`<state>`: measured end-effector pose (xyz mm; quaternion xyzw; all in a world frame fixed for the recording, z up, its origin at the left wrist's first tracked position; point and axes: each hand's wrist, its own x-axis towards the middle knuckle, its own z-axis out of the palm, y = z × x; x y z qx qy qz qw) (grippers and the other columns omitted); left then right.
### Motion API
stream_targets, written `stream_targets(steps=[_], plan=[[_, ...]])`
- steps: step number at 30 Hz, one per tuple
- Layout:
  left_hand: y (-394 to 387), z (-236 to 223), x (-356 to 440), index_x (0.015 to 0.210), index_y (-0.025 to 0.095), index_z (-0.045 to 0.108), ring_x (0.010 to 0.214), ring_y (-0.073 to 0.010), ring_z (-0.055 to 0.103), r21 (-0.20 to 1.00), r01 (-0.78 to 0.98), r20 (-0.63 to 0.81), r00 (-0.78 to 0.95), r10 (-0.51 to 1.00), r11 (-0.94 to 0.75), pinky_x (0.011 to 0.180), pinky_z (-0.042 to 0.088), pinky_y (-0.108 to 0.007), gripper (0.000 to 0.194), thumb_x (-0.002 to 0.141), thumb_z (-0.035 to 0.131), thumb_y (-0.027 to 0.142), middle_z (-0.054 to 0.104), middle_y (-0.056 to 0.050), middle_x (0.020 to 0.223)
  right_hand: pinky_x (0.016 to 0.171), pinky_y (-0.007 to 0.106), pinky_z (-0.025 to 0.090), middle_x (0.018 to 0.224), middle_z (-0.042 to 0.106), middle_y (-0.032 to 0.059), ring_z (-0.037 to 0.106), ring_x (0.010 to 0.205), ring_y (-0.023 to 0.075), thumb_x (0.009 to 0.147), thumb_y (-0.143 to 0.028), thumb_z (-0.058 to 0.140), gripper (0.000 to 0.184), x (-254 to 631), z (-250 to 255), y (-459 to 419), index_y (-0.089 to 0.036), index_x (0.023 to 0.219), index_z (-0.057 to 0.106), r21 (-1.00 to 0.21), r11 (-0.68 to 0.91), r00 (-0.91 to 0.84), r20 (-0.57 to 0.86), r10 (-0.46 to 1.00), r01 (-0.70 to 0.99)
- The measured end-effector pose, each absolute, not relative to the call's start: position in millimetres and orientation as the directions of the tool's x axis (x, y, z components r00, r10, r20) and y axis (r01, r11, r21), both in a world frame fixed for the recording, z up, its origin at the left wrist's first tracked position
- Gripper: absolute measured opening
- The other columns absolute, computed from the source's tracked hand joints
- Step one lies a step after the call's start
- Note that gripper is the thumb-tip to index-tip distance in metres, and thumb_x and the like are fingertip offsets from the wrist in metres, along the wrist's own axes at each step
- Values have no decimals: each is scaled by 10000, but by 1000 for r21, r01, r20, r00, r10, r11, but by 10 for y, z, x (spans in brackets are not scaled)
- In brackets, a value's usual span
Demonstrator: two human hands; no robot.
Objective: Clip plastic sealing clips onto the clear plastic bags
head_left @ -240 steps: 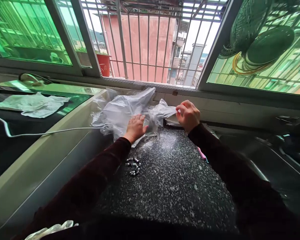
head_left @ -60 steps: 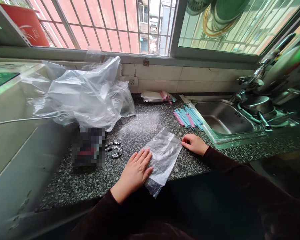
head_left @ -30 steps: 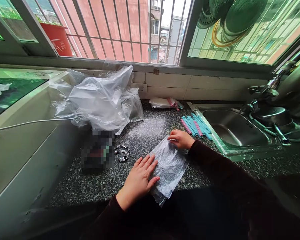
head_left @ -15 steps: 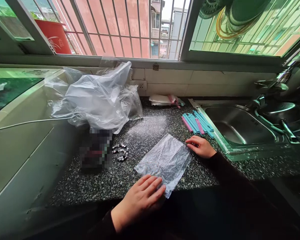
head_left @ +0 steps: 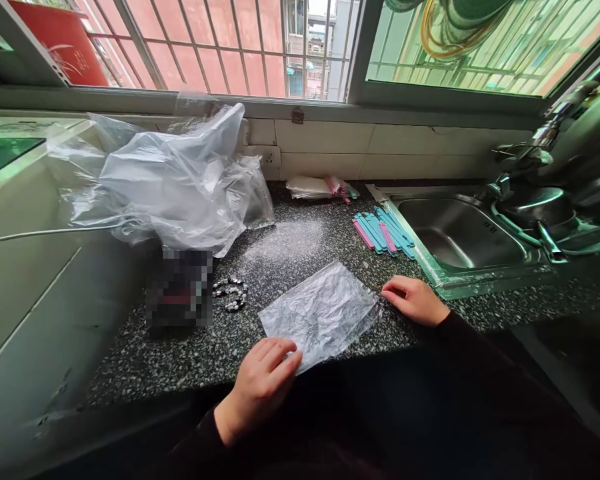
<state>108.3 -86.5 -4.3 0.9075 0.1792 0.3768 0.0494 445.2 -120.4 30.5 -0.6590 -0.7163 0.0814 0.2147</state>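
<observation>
A clear, crinkled plastic bag (head_left: 325, 310) lies flat on the speckled counter, turned at a slant. My left hand (head_left: 260, 383) is closed on its near left corner, the fingers bent over the film and the thumb hidden beneath. At the right corner, my right hand (head_left: 414, 300) pinches the edge between thumb and forefinger. Behind that hand, several turquoise and pink sealing clips (head_left: 383, 231) lie in a loose bunch.
A large heap of clear plastic (head_left: 165, 180) fills the back left. Below it are a blurred-out dark object (head_left: 180, 290) and a beaded bracelet (head_left: 230, 295). Folded bags (head_left: 310, 188) lie by the tiled wall. A steel sink (head_left: 460, 233) borders the right side.
My left hand has drawn its fingers in from lying spread on the bag to curling at its corner. The bag has turned slightly. The camera view has shifted a little.
</observation>
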Motion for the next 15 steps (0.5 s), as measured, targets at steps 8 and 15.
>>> stream_targets(steps=[8, 15], plan=[[-912, -120, 1119, 941, 153, 582, 782, -169, 562, 215, 264, 676, 655, 338, -940, 692, 477, -302, 239, 761, 470, 42, 622, -91, 838, 540, 228, 349, 640, 609, 14, 542, 587, 127, 762, -230, 510, 141, 4116, 209, -1424, -185, 642, 569, -228, -115, 161, 195, 967, 967], [-901, -15, 1185, 945, 151, 598, 807, -187, 563, 136, 272, 690, 664, 288, -953, 737, 453, -333, 225, 772, 476, 73, 632, -94, 840, 563, 214, 350, 666, 611, 15, 533, 591, 115, 754, -193, 513, 112, 4191, 324, -1168, -174, 662, 572, -285, -120, 181, 197, 964, 951]])
